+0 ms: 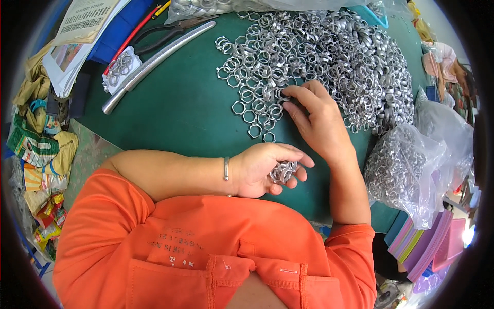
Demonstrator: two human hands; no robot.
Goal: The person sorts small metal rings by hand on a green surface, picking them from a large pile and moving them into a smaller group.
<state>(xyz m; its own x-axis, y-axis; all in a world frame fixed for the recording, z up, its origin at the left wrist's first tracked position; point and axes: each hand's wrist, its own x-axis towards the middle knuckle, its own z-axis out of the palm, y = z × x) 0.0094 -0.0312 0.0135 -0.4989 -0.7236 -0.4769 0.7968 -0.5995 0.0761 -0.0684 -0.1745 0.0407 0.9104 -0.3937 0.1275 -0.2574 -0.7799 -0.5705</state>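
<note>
The metal rings (309, 54) lie in a broad heap at the far side of the green table (170, 116), and I see a small cluster (283, 173) of them in my left hand (257, 167), palm up, its grip curled around them. My right hand (320, 121) is at the heap's near edge, thumb and forefinger close together by one ring; I cannot tell whether that grip is clamped on it. Rightward I have a clear bag (406, 162) of silvery pieces; leftward, a tapered metal rod (154, 63) beside dark-handled pliers (167, 33).
</note>
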